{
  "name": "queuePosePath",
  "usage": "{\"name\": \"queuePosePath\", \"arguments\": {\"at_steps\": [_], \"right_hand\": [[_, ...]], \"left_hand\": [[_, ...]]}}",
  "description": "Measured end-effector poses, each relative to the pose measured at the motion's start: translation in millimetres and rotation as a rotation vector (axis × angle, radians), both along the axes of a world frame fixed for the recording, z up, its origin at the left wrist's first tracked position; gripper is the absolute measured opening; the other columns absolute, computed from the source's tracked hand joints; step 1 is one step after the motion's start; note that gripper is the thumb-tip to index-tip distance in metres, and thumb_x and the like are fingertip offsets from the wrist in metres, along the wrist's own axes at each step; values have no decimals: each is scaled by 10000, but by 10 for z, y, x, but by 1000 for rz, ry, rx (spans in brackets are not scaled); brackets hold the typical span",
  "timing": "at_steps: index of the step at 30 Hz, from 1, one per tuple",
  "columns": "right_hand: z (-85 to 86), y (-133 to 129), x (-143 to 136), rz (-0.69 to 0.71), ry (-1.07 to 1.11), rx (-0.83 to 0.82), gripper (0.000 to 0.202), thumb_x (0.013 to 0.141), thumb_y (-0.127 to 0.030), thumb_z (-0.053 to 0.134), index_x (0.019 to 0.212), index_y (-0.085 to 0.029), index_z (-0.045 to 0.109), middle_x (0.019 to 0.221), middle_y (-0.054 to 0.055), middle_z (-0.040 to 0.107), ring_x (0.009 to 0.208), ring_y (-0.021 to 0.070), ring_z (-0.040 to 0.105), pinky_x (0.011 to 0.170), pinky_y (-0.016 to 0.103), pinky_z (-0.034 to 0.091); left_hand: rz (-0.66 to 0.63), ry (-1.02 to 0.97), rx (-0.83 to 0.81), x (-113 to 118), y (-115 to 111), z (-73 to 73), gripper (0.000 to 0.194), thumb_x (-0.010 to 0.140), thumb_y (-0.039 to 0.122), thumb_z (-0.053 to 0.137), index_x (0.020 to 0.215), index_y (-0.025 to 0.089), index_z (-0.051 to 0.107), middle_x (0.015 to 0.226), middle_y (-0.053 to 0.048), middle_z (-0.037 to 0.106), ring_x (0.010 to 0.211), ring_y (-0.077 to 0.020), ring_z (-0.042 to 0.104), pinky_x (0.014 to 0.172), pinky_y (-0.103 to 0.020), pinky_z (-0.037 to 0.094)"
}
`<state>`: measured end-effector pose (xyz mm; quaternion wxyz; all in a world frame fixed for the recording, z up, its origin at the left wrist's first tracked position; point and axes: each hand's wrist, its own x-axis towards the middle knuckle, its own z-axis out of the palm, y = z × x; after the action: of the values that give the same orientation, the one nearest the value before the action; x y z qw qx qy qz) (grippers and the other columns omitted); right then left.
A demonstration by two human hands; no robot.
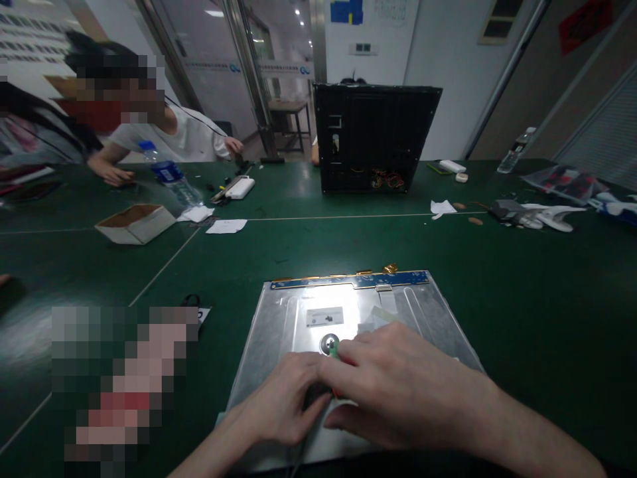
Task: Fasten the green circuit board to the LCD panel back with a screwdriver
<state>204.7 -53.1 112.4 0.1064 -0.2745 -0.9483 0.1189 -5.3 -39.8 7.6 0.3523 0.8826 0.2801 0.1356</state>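
A silver metal panel (pixel 283 325) with a blue circuit strip (pixel 318 283) along its far edge lies on the green table. Over its near half, my left hand (pixel 286 398) and my right hand (pixel 398 378) meet, fingers curled together. Between their fingertips shows a small green and red piece (pixel 334 350), mostly hidden; which hand grips it is unclear. A round metal disc (pixel 329 343) sits on the panel just beyond the fingertips. Pale tape (pixel 381 318) lies beside my right knuckles.
A large black panel (pixel 378 133) stands upright across the table. An open box (pixel 137 224), a tilted water bottle (pixel 172 176) and paper (pixel 227 226) are at left. Gloves (pixel 537 214) and another bottle (pixel 516 151) are at right. A person in white (pixel 184 136) sits at the far left.
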Motion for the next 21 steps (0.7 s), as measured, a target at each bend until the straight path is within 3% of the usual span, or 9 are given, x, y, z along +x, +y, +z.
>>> {"name": "queuePosePath", "arguments": {"at_steps": [4,10,18,21], "right_hand": [[-5,-3,-5,5,-2,20,142,914,-273,475,1004,-172,516,820,28,655,626,147,544,475,309,243],[29,-23,-2,22,-12,10,180,837,-217,513,1009,-164,499,845,37,639,634,154,523,477,310,261],[16,-5,0,3,0,-4,207,904,-354,517,1014,-180,507,831,26,661,632,154,550,471,307,241],[13,-1,-13,1,-8,14,154,925,-299,482,1007,-173,515,823,31,666,626,150,555,476,313,248]], "left_hand": [[10,6,-5,3,3,5,202,720,120,500,894,172,590,898,-45,664,832,-230,606,752,-298,483],[-6,-10,59,27,-5,50,154,772,123,475,870,175,580,894,-51,668,805,-220,606,773,-314,480],[12,-11,-19,-6,-3,-23,198,761,143,519,942,170,594,946,-56,665,849,-229,603,748,-289,487],[12,-20,-21,-5,4,-15,198,738,130,511,913,169,594,922,-53,660,841,-230,600,751,-294,486]]}}
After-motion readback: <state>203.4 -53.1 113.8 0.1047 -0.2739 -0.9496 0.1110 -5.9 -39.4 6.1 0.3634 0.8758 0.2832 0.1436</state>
